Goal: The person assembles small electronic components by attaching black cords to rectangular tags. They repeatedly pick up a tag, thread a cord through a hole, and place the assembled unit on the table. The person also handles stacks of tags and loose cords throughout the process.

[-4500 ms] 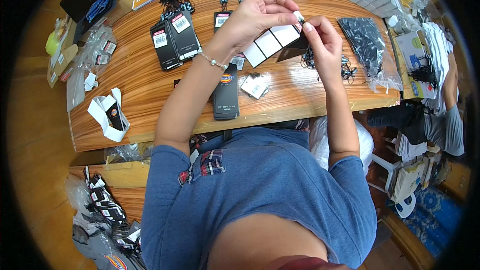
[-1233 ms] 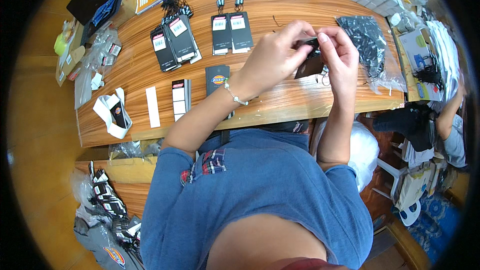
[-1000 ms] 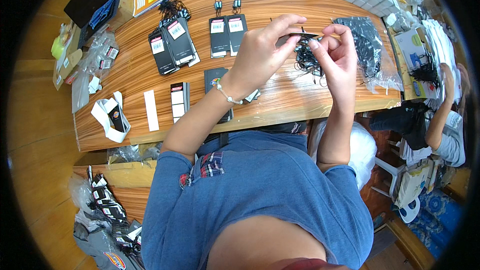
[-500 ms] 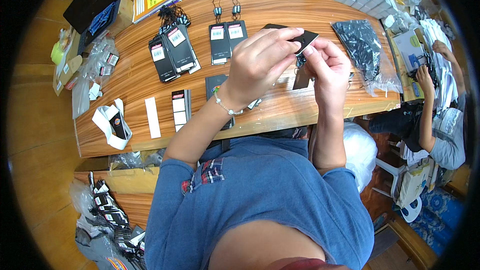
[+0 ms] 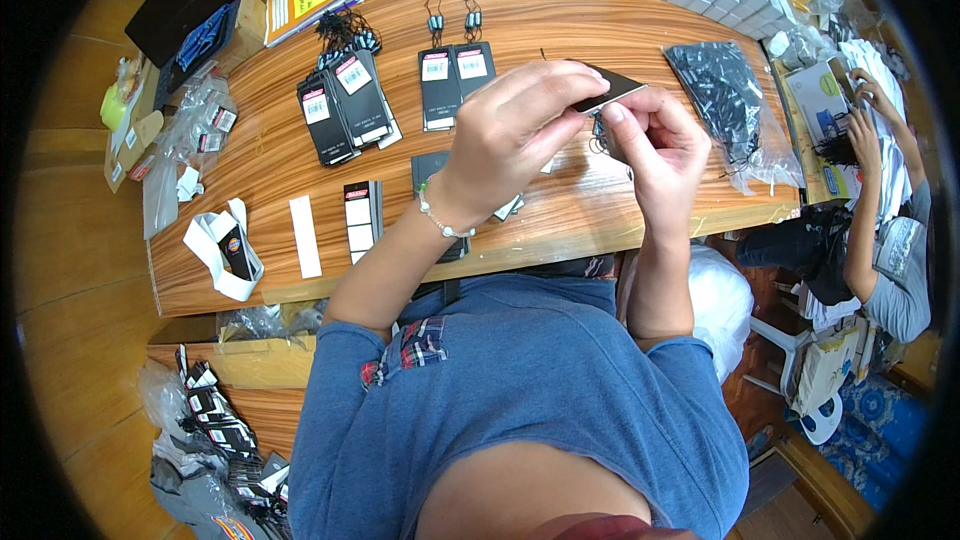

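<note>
Above the table, my left hand (image 5: 515, 125) is closed on a black hang tag (image 5: 614, 91), fingers over its top and thumb side below. My right hand (image 5: 662, 150) pinches at the tag's right end, its thumb just beneath the edge. Thin black cord (image 5: 598, 134) shows next to that thumb; the exact grip on it is hidden. Two black tags (image 5: 439, 90) with white stickers and corded tops lie beyond my left hand. Under my left wrist, a stack of dark tags (image 5: 427, 172) is partly covered.
Stickered black tags (image 5: 342, 105) are piled to the left. Nearer are a sticker strip (image 5: 360, 225), a white strip (image 5: 305, 236) and a looped white band (image 5: 212, 250). A plastic bag of black cords (image 5: 718, 90) lies right. A co-worker's hands (image 5: 865, 130) work at far right.
The hang tag has tilted and shifted slightly right. My right hand has moved slightly right, and the dark piece hanging below it is now mostly hidden. The co-worker's hands have moved.
</note>
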### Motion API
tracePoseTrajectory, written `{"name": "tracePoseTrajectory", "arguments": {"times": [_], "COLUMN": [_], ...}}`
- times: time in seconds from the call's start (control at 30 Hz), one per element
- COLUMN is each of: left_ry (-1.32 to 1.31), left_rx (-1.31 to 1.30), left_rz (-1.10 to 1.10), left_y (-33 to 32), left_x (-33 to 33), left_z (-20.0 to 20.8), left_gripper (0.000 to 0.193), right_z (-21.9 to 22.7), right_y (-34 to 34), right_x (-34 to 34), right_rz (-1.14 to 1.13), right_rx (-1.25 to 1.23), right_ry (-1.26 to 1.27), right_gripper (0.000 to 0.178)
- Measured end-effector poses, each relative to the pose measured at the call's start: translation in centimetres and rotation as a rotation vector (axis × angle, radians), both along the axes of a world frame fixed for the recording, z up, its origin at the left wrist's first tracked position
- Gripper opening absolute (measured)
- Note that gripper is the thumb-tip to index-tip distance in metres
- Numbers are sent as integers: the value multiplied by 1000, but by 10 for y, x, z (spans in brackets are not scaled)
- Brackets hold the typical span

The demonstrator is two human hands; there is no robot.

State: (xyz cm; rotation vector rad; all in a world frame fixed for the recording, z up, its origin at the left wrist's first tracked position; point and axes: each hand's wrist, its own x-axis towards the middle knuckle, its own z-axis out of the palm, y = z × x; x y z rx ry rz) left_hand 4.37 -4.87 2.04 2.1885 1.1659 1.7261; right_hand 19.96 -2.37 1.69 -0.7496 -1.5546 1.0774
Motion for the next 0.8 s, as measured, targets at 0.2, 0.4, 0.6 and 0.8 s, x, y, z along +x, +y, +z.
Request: {"name": "tracePoseTrajectory", "arguments": {"times": [0.2,0.4,0.6,0.8], "left_ry": [-91,-222,-217,-77], "left_rx": [-40,-34,-121,36], "left_rz": [-48,-56,-51,-60], "left_y": [-4,-5,-13,-9], "left_x": [3,7,7,5], "left_z": [3,3,10,12], "left_gripper": [34,31,32,28], "right_z": [5,8,10,2], "right_y": [-3,-4,-5,-6], "right_x": [2,3,5,3], "right_rz": [-7,6,31,104], "right_rx": [110,199,166,-38], "right_ry": [-37,3,23,192], "right_gripper": [4,6,5,4]}}
